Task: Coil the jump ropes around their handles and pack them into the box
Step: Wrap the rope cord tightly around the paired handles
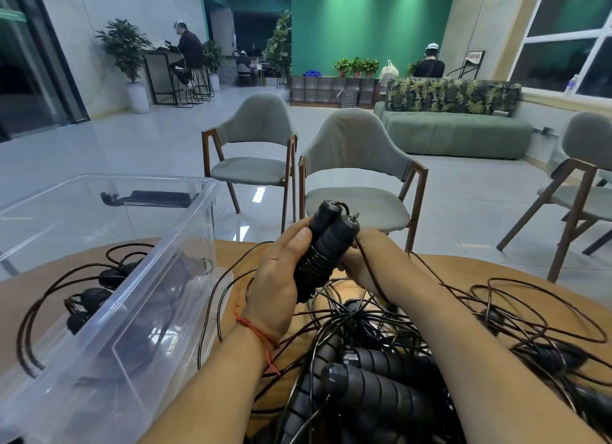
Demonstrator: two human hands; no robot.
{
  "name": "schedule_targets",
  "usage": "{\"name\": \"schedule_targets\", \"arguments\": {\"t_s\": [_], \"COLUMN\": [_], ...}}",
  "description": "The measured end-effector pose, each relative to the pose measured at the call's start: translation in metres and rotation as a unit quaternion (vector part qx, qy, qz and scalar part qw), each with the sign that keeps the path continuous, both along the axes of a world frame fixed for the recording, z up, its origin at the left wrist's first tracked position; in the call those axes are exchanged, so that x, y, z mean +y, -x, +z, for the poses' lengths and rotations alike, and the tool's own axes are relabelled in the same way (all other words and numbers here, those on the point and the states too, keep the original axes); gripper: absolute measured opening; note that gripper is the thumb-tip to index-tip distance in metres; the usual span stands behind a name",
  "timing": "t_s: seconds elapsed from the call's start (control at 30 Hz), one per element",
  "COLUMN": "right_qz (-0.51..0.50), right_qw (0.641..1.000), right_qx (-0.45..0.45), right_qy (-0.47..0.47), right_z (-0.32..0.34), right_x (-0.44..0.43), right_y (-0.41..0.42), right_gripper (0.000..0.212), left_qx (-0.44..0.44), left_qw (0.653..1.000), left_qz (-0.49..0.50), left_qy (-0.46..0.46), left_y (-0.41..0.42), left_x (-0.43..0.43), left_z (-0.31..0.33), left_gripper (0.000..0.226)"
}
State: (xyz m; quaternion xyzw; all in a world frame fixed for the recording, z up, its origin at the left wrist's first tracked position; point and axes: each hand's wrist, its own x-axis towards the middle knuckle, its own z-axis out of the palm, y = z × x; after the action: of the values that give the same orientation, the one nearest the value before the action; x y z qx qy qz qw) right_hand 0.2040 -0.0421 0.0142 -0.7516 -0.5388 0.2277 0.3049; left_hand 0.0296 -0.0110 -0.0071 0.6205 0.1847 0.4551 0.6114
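Left hand (276,279) grips paired handles (326,245) upright above the table (563,291); right hand (359,261) behind them — apparently pinching the cord (372,275). Clear box (109,278) sits left.

The far sign (475,57) is too blurred to read.

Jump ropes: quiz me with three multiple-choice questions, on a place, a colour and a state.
1. Where is the box? A) left of the held handles B) right of them C) on a chair
2. What colour are those handles? A) red B) black C) white
3. What is the left hand doing? A) lying flat B) gripping the handles C) pointing
Answers: 1 A, it stands to their left. 2 B, both are black. 3 B, its fingers curl round them; the right hand pinches the cord.
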Motion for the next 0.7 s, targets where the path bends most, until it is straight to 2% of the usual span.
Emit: {"name": "schedule_targets", "arguments": {"t_s": [0.07,0.2,0.3,0.33,0.4,0.47,0.53,0.6,0.7], "right_qz": [-0.025,0.015,0.046,0.039,0.007,-0.006,0.022,0.062,0.104], "right_qw": [0.999,0.999,0.993,0.995,0.999,0.982,0.965,0.961,0.973], "right_qx": [-0.015,-0.038,-0.090,-0.077,0.038,0.152,0.205,0.212,0.131], "right_qy": [0.027,0.035,0.067,0.054,-0.019,-0.113,-0.163,-0.168,-0.160], "right_z": [0.008,0.012,0.013,0.012,0.011,0.014,0.016,0.017,0.015], "right_x": [0.003,-0.003,-0.006,-0.007,-0.011,-0.018,-0.022,-0.023,-0.026], "right_y": [0.006,0.009,0.010,0.010,0.007,0.006,0.006,0.010,0.017], "right_gripper": [0.034,0.030,0.029,0.022,0.007,0.017,0.024,0.036,0.036], "left_qx": [0.006,0.005,0.021,0.026,0.034,0.034,0.023,0.005,-0.005], "left_qw": [1.000,1.000,1.000,0.999,0.997,0.993,0.985,0.975,0.958], "left_qz": [0.013,-0.011,-0.013,0.005,0.045,0.082,0.110,0.121,0.149], "left_qy": [0.008,0.015,0.011,0.021,0.046,0.083,0.134,0.187,0.244], "left_y": [-0.001,-0.004,-0.005,-0.005,-0.006,-0.007,-0.005,-0.003,-0.001], "left_x": [0.001,0.006,0.006,0.007,0.010,0.018,0.028,0.036,0.043], "left_z": [0.000,0.000,-0.001,-0.002,-0.005,-0.009,-0.013,-0.016,-0.020], "left_gripper": [0.041,0.040,0.039,0.037,0.033,0.034,0.043,0.055,0.058]}}
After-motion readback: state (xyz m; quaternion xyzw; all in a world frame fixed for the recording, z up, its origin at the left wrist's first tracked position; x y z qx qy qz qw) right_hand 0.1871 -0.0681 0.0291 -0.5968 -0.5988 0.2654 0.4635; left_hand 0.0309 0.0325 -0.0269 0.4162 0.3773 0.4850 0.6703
